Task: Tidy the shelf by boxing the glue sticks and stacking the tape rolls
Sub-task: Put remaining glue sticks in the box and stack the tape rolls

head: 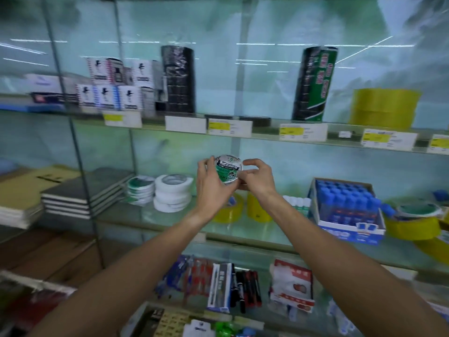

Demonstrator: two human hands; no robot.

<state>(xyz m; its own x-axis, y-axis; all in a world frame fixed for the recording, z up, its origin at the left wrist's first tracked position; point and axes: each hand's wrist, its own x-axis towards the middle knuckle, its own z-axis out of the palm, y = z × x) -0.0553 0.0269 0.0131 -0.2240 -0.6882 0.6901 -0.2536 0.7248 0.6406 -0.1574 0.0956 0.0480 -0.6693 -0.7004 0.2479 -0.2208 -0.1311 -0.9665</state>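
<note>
Green-labelled tape roll [228, 169], blurred, gripped by fingers of left hand [211, 188] and right hand [258, 177].

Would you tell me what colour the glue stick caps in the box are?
Blue caps, seen in the head view.

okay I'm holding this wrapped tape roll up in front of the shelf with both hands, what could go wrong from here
1. The wrapped tape roll sits in shiny plastic, pinched only by the fingers of your left hand and right hand; it may slip onto the glass shelf.

2. The green-label stack already looks uneven; adding a roll could topple it.

3. Your forearms cross above the yellow tape rolls; lowering them could knock those.
</note>
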